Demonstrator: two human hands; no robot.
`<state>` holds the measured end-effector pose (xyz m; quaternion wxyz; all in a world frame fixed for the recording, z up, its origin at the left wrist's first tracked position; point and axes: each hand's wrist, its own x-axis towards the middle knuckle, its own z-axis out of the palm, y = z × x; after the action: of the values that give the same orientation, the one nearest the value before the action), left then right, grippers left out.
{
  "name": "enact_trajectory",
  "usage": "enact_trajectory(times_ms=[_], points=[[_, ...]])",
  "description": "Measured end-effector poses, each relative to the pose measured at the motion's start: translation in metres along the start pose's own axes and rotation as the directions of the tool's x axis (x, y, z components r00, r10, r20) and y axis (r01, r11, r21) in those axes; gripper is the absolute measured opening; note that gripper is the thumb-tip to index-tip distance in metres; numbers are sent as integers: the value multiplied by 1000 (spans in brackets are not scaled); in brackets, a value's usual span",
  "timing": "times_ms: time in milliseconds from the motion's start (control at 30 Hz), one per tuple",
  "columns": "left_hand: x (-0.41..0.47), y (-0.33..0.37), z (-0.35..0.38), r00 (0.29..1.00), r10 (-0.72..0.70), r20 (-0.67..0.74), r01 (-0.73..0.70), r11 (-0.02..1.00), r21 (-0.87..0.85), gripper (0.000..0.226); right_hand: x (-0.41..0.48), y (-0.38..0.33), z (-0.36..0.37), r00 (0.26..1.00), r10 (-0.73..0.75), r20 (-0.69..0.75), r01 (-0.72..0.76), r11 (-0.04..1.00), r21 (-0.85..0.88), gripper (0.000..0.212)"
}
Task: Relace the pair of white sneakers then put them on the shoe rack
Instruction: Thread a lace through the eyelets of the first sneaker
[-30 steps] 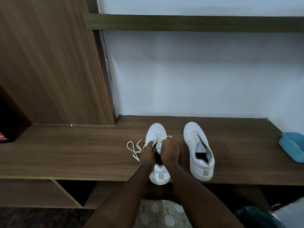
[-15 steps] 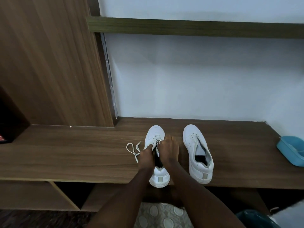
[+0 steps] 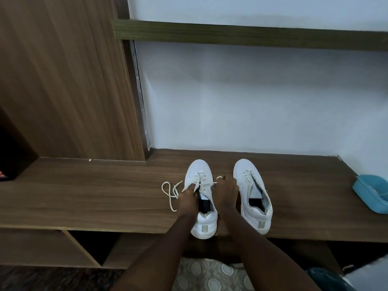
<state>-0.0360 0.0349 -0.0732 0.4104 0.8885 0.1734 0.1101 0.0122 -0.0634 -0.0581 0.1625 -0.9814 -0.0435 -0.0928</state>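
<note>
Your left hand (image 3: 187, 198) and right hand (image 3: 225, 191) both pinch the soft, floppy lace (image 3: 170, 191) of the left shoe (image 3: 199, 171), beside the right shoe (image 3: 252, 185) on the wooden bench (image 3: 94, 196), so it should push through best held near its tip

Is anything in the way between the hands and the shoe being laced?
Nothing visible. Both the left hand and the right hand are on the left sneaker, at its laces; the other sneaker stands off to its right.
</note>
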Motion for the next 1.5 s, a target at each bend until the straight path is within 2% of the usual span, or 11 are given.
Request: enact_trajectory(times_ms=[133, 267, 367, 467, 700, 767, 1000, 1200, 1300, 1500], points=[[-1, 1, 0, 1000, -2, -11, 2, 1000, -20, 28, 1, -9, 3, 980, -188, 68, 195, 974, -116, 29], [-2, 3, -2, 1000, -13, -24, 12, 998, -61, 26, 1, -14, 4, 974, -217, 58, 224, 963, -153, 29], [-4, 5, -2, 999, -8, -42, 7, 1000, -29, 24, -1, -14, 2, 975, -218, 46, 222, 963, -151, 28], [-5, 8, -4, 999, -13, -47, 14, 1000, 20, 24, -3, -10, 1, 986, -163, 36, 167, 974, -154, 27], [-3, 4, -3, 1000, -12, 4, 11, 996, 90, 28, -5, 9, 0, 995, 104, 9, -102, 988, -118, 29], [-3, 4, -3, 1000, -10, 2, 10, 995, 99, 30, -5, 8, 1, 993, 116, 21, -113, 988, -108, 29], [-2, 4, -2, 1000, -19, 2, 19, 998, 63, 30, -2, -7, 6, 982, -155, 105, 169, 976, -134, 31], [-3, 4, -2, 1000, -19, -11, 19, 1000, 7, 28, -1, -8, 3, 976, -200, 89, 211, 965, -155, 29], [-4, 4, -3, 1000, -17, -10, 17, 1000, 16, 28, -2, -8, 1, 986, -154, 65, 162, 975, -151, 28], [-5, 6, -4, 1000, -9, -13, 9, 1000, -6, 34, -2, 6, -4, 994, 106, 17, -103, 987, -123, 28]])
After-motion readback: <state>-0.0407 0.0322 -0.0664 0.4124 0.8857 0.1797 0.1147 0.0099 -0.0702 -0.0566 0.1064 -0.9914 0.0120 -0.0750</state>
